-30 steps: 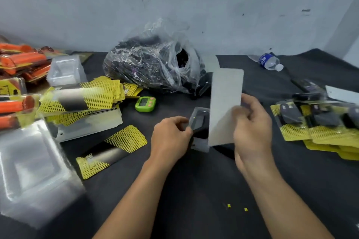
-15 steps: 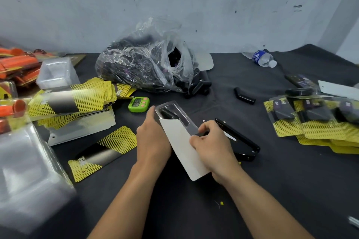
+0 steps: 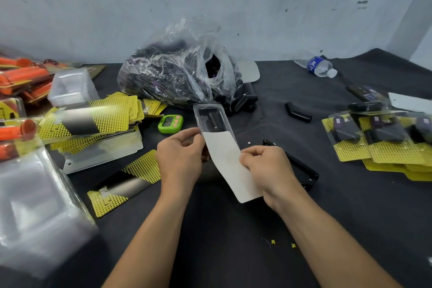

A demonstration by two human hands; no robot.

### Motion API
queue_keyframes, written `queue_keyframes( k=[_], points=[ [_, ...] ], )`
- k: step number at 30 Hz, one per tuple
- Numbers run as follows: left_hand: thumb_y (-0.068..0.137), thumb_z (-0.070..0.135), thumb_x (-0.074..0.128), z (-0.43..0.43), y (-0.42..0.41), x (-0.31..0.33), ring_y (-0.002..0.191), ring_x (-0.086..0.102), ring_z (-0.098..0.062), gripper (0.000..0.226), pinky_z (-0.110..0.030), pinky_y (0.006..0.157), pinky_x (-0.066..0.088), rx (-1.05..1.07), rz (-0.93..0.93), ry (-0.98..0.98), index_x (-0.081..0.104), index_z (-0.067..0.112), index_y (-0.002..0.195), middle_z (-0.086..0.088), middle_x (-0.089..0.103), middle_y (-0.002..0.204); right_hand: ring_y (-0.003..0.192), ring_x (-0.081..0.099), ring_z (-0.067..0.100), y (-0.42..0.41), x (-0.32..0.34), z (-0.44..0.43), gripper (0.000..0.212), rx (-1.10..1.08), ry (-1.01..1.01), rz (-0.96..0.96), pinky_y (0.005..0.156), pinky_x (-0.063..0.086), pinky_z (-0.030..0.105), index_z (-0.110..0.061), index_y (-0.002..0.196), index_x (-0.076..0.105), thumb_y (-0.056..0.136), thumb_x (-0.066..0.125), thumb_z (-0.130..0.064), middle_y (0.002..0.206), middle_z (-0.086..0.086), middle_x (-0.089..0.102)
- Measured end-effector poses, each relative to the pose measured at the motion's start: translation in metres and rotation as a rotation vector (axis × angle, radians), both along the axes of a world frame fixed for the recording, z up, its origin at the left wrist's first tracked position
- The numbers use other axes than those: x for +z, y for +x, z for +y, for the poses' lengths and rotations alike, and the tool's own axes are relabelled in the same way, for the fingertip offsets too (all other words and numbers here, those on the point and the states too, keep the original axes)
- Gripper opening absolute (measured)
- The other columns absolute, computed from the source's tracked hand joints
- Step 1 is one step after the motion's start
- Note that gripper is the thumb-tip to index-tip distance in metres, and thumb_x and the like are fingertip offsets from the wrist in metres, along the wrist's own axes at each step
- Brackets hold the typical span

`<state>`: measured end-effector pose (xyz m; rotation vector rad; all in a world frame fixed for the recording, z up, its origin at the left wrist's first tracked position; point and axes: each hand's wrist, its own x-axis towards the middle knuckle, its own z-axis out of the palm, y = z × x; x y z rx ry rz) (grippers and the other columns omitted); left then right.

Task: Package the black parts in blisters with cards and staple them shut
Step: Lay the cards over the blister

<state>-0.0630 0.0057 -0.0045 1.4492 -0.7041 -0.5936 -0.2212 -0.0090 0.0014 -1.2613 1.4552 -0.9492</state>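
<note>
Head view: left hand (image 3: 181, 159) pinches the left edge of the clear blister (image 3: 214, 120), held just above the dark counter (image 3: 233, 241) with a black part (image 3: 214, 119) seated in its far end; right hand (image 3: 265, 167) grips the white card (image 3: 230, 166), which lies partway into the blister. Black stapler (image 3: 301, 170) sits just right of the right hand; bag of black parts (image 3: 177, 77) behind, finished packs (image 3: 378, 140) far right.

Both hands (image 3: 224, 166) hold card (image 3: 230, 166) partway inside blister (image 3: 214, 119).

A green timer (image 3: 170, 123) and water bottle (image 3: 318, 66) lie well apart.
</note>
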Motion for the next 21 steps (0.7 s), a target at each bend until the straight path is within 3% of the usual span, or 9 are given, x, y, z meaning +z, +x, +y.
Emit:
queue_keyframes(
  k=[4, 6, 10, 12, 14, 17, 19, 21],
  points=[
    [0.088, 0.006, 0.070, 0.001, -0.009, 0.001, 0.062, 0.076, -0.021, 0.015, -0.028, 0.051, 0.059, -0.001, 0.051, -0.011, 0.078, 0.017, 0.094, 0.000, 0.078, 0.073, 0.081, 0.071, 0.017, 0.000, -0.001, 0.000, 0.025, -0.097, -0.063, 0.052, 0.072, 0.058, 0.035, -0.019, 0.065, 0.076, 0.085, 0.067, -0.009, 0.071, -0.010, 0.074],
    [0.086, 0.004, 0.070, 0.001, -0.011, 0.001, 0.062, 0.076, -0.020, 0.017, -0.026, 0.050, 0.058, 0.014, 0.080, -0.005, 0.078, 0.017, 0.095, 0.000, 0.078, 0.072, 0.080, 0.071, 0.014, 0.000, -0.001, 0.001, 0.023, -0.105, -0.139, 0.119, 0.069, 0.055, 0.029, -0.019, 0.068, 0.075, 0.087, 0.065, -0.010, 0.074, -0.009, 0.075],
    [0.085, 0.008, 0.075, 0.001, -0.009, 0.000, 0.054, 0.073, -0.016, 0.021, -0.025, 0.046, 0.057, 0.058, -0.061, 0.026, 0.078, 0.016, 0.104, 0.005, 0.075, 0.066, 0.058, 0.062, 0.002, -0.002, 0.000, 0.005, 0.020, -0.054, -0.302, 0.243, 0.051, 0.040, 0.013, -0.021, 0.071, 0.068, 0.089, 0.062, -0.013, 0.057, -0.010, 0.067],
    [0.084, 0.011, 0.076, 0.003, -0.008, 0.000, 0.052, 0.072, -0.012, 0.025, -0.026, 0.048, 0.059, 0.072, -0.142, 0.047, 0.078, 0.016, 0.109, 0.011, 0.074, 0.064, 0.048, 0.054, 0.005, -0.002, 0.000, 0.006, 0.015, -0.012, -0.300, 0.224, 0.049, 0.038, 0.015, -0.020, 0.073, 0.065, 0.088, 0.062, -0.015, 0.047, -0.009, 0.059],
    [0.084, 0.017, 0.076, 0.007, -0.010, 0.000, 0.057, 0.072, -0.006, 0.029, -0.030, 0.062, 0.064, 0.072, -0.273, 0.067, 0.078, 0.017, 0.113, 0.015, 0.075, 0.067, 0.045, 0.050, 0.009, -0.002, 0.003, 0.006, 0.011, 0.037, -0.249, 0.179, 0.051, 0.040, 0.024, -0.019, 0.075, 0.066, 0.086, 0.064, -0.019, 0.045, -0.007, 0.056],
    [0.085, 0.023, 0.074, 0.013, -0.016, 0.003, 0.079, 0.073, -0.008, 0.030, -0.021, 0.082, 0.056, 0.072, -0.556, 0.086, 0.079, 0.022, 0.115, 0.007, 0.079, 0.087, 0.064, 0.066, 0.028, -0.001, 0.007, 0.007, 0.010, 0.113, -0.201, 0.124, 0.061, 0.054, 0.041, -0.018, 0.082, 0.071, 0.089, 0.063, -0.019, 0.066, 0.006, 0.072],
    [0.086, 0.019, 0.072, 0.015, -0.020, 0.007, 0.078, 0.071, -0.012, 0.030, -0.016, 0.080, 0.050, 0.079, -0.667, 0.066, 0.077, 0.023, 0.115, 0.006, 0.077, 0.079, 0.065, 0.064, 0.033, -0.001, 0.007, 0.007, 0.013, 0.129, -0.206, 0.137, 0.064, 0.056, 0.044, -0.013, 0.082, 0.072, 0.091, 0.062, -0.017, 0.070, 0.013, 0.072],
    [0.086, 0.016, 0.072, 0.016, -0.022, 0.011, 0.075, 0.066, -0.003, 0.044, 0.002, 0.073, 0.037, 0.064, -0.649, 0.055, 0.071, 0.024, 0.130, 0.018, 0.067, 0.061, 0.055, 0.053, 0.022, -0.003, 0.006, 0.006, 0.016, 0.118, -0.210, 0.150, 0.059, 0.051, 0.038, -0.012, 0.078, 0.070, 0.091, 0.062, -0.017, 0.066, 0.015, 0.067]
  ],
)
